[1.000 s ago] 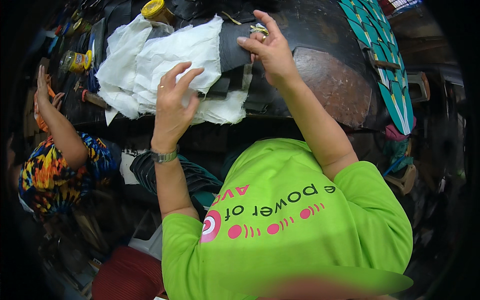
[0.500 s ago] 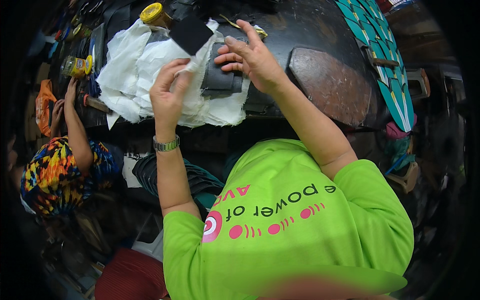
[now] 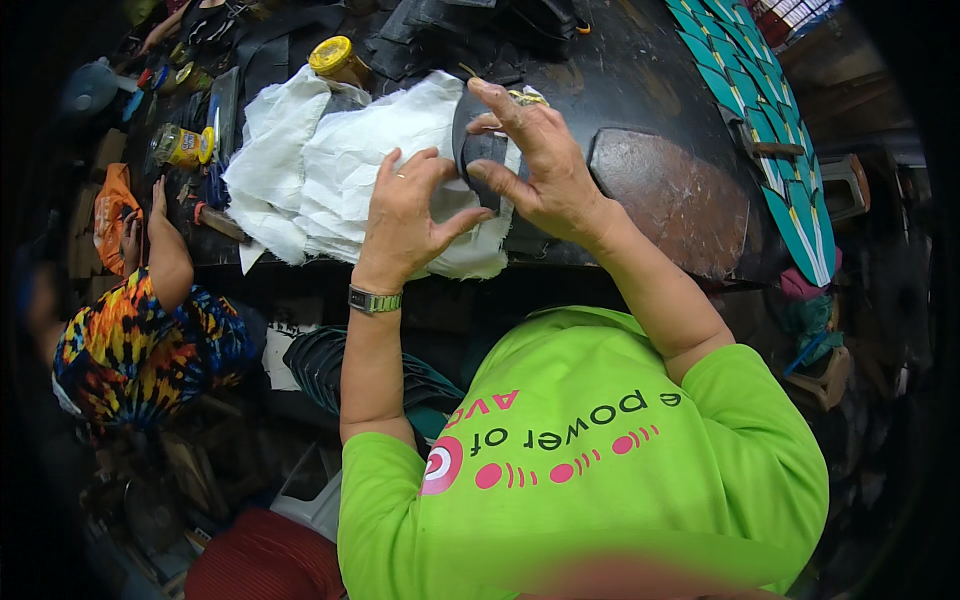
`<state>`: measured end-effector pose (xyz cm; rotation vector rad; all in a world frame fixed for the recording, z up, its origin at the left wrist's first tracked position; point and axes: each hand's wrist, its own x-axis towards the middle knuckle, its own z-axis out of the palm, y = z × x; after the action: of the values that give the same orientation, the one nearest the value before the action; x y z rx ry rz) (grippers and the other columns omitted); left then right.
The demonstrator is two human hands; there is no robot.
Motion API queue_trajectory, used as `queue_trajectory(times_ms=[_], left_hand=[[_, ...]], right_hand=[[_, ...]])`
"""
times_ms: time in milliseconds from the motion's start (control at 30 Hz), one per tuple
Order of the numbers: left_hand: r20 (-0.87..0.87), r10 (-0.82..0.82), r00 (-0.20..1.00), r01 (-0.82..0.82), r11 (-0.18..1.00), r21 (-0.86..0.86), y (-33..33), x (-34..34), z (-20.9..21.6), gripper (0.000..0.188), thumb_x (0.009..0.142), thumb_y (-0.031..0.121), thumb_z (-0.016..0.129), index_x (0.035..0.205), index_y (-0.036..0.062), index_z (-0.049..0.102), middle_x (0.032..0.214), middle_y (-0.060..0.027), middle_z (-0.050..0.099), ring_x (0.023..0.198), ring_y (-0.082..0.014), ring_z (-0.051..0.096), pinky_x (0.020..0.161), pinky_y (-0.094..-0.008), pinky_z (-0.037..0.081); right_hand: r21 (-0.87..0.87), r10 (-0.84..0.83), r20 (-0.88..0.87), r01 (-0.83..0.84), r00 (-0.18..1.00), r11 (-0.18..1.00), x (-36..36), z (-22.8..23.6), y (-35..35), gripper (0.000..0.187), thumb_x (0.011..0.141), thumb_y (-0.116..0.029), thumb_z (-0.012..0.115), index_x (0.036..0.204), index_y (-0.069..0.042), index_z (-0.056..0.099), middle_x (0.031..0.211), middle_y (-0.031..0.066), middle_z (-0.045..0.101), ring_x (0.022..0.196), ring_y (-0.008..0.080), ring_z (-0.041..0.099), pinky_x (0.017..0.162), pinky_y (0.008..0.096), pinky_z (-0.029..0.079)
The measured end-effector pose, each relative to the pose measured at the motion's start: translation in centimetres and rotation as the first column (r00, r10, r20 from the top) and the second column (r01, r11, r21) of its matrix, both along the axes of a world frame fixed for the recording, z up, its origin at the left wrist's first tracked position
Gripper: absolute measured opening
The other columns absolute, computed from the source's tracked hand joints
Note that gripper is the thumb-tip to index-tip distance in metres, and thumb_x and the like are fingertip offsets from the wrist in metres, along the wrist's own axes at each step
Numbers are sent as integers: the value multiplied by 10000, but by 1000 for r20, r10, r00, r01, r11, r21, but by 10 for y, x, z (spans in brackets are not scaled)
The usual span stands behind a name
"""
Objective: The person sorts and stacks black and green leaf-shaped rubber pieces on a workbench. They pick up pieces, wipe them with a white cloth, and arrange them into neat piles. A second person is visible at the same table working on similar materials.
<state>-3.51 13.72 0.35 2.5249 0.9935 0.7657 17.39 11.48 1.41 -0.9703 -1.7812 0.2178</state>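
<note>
A dark, flexible-looking flat piece (image 3: 463, 140) curves up between my hands, above the white cloth and a dark block. My left hand (image 3: 405, 215), with a watch at the wrist, makes a C shape; its fingertips meet the piece's left edge and its thumb reaches the near edge. From the right, my right hand (image 3: 545, 165) has thumb and fingers at the piece's other side, with the index finger stretched away. Crumpled white cloth (image 3: 350, 140) spreads under and beside my left hand. The fingers partly hide the piece and what lies below it.
A yellow-lidded jar (image 3: 340, 62) stands beyond the cloth, and another jar (image 3: 182, 146) lies left. On the right are a brown slab (image 3: 670, 195) and rows of green pieces (image 3: 795, 205). Black scraps (image 3: 440, 30) lie at the back. At left, a co-worker's arm (image 3: 168, 245) reaches the table.
My left hand has moved right, toward my right hand. The black square piece, earlier raised over the cloth, is now between both hands. The view has shifted slightly.
</note>
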Motion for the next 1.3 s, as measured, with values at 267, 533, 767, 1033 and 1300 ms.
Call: queue_trajectory(times_ms=[267, 533, 767, 1033, 1300], left_hand=[[-56, -32, 998, 35, 998, 48, -8, 12, 7, 571, 738, 407, 812, 1176, 93, 625, 1202, -136, 628, 1187, -361, 549, 1047, -510, 377], [-131, -22, 991, 28, 998, 48, -11, 18, 7, 626, 738, 442, 803, 1216, 93, 598, 1262, -65, 613, 1283, -355, 488, 1119, -576, 269], [-149, 84, 985, -64, 989, 131, -17, 27, 10, 632, 727, 502, 798, 1186, 107, 614, 1200, -38, 645, 1237, -288, 519, 1129, -594, 221], [-150, 158, 976, -129, 974, 186, -35, 34, 0, 565, 757, 545, 761, 1107, 111, 670, 1199, -33, 633, 1199, -266, 528, 1109, -561, 245], [-187, 183, 965, -141, 966, 217, -37, 34, -2, 501, 821, 503, 721, 1137, 119, 664, 1193, -57, 625, 1174, -270, 559, 1115, -585, 252]], right_hand=[[-153, -393, 134, 411, 910, 899, 106, 3, -13, 727, 845, -69, 675, 1502, -193, 390, 955, 93, 664, 883, 244, 653, 831, 359, 525], [42, -483, 859, 917, 170, 398, 376, 8, -54, 703, 806, 14, 579, 1448, -219, 414, 1085, 162, 692, 1029, 379, 642, 915, 516, 479], [67, -348, 898, 696, 271, 715, 464, -33, -74, 688, 775, 63, 519, 1421, -166, 470, 1264, 158, 614, 1168, 350, 552, 979, 476, 428], [-42, -196, 907, 543, 374, 839, 413, 35, -80, 573, 784, -11, 606, 1329, -160, 511, 1083, 141, 532, 1046, 348, 580, 882, 459, 477], [79, -335, 412, 333, 848, 940, 252, 27, -56, 499, 852, -72, 628, 1333, -200, 614, 1105, 117, 642, 989, 292, 655, 873, 376, 545]])
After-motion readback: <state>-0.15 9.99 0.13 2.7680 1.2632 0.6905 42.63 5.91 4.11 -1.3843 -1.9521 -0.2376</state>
